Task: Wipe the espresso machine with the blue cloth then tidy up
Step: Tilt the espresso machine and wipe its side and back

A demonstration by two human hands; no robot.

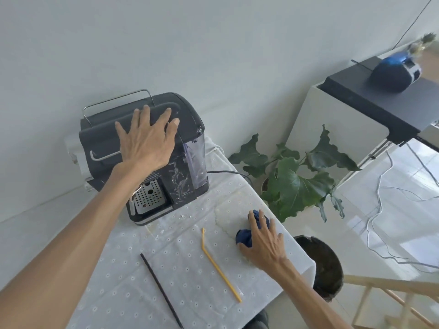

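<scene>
A dark grey espresso machine (190,129) with a perforated metal drip tray stands at the back of a table covered by a white dotted cloth (133,276). My left hand (147,141) rests flat on the machine's top with its fingers spread. The bunched blue cloth (247,233) lies on the table near the right edge. My right hand (263,243) lies over it, and the fingers curl round the bundle.
A yellow bent straw (219,267) and a black straw (161,290) lie on the tablecloth in front. A black bin (325,264) stands on the floor right of the table, beside a green plant (292,176). A white cabinet (332,124) carries a blue radio. Cables trail on the floor.
</scene>
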